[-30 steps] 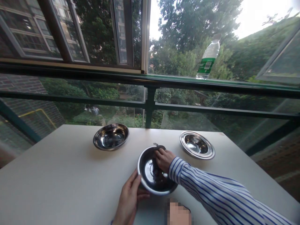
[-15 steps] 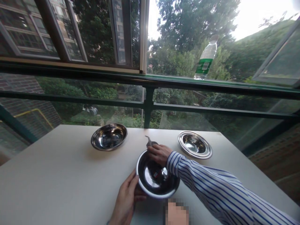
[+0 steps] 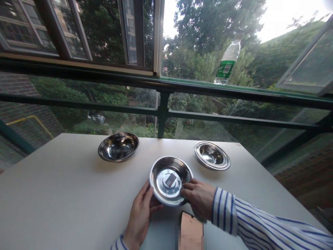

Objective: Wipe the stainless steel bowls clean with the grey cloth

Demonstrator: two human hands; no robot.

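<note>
A shiny steel bowl (image 3: 170, 201) with a label inside its base is tilted in front of me. My left hand (image 3: 142, 211) grips its left rim, thumb on the edge and fingers underneath. My right hand (image 3: 199, 198) is closed at the bowl's right rim, its fingertips reaching just inside. A bit of grey cloth (image 3: 201, 218) shows below that hand; the rest of it is hidden by the fingers.
On the white table (image 3: 78, 187) stand a wide steel bowl (image 3: 119, 147) at the back left and steel bowls or dishes (image 3: 212, 155), seemingly nested, at the back right. A phone (image 3: 191, 225) lies near the front. Beyond the railing (image 3: 162, 118), a water bottle (image 3: 227, 60) stands by the window.
My right hand has moved from the bowl's far rim around to its right side, nearer me. The bowl has tipped so its inside base faces me more. The view has shifted slightly.
</note>
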